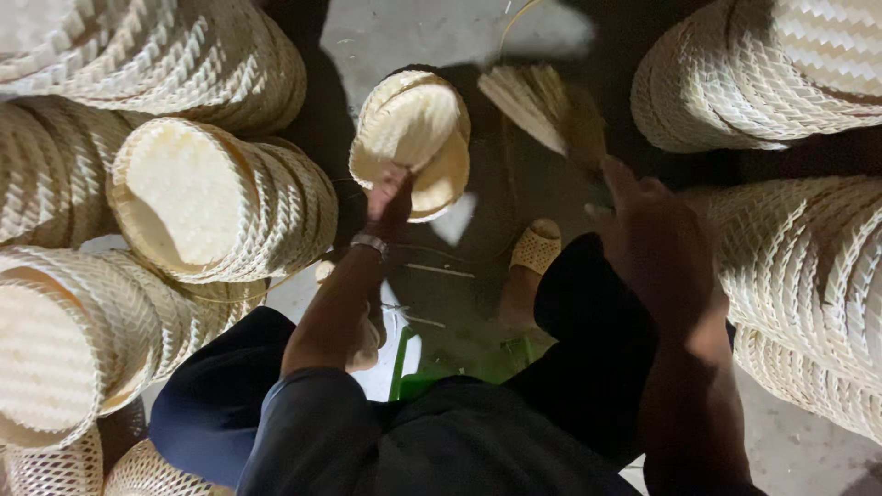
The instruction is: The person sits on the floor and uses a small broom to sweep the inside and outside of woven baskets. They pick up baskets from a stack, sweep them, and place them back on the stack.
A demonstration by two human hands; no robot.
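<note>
My left hand [390, 197] grips the lower rim of a small stack of round woven bamboo trays [413, 129], tilted up over the floor ahead of me. My right hand [654, 241] hovers over my right knee, fingers loosely apart, holding nothing that I can see. Just beyond it lies a bundle of pale bamboo strips [537, 106]. A metal watch band [369, 242] circles my left wrist.
Tall stacks of woven trays lie on their sides at the left [220, 202] and at the right [808, 266], with more at the top corners. My foot in a woven sandal [535, 248] rests on the grey floor. A green stool edge [432, 377] shows beneath me.
</note>
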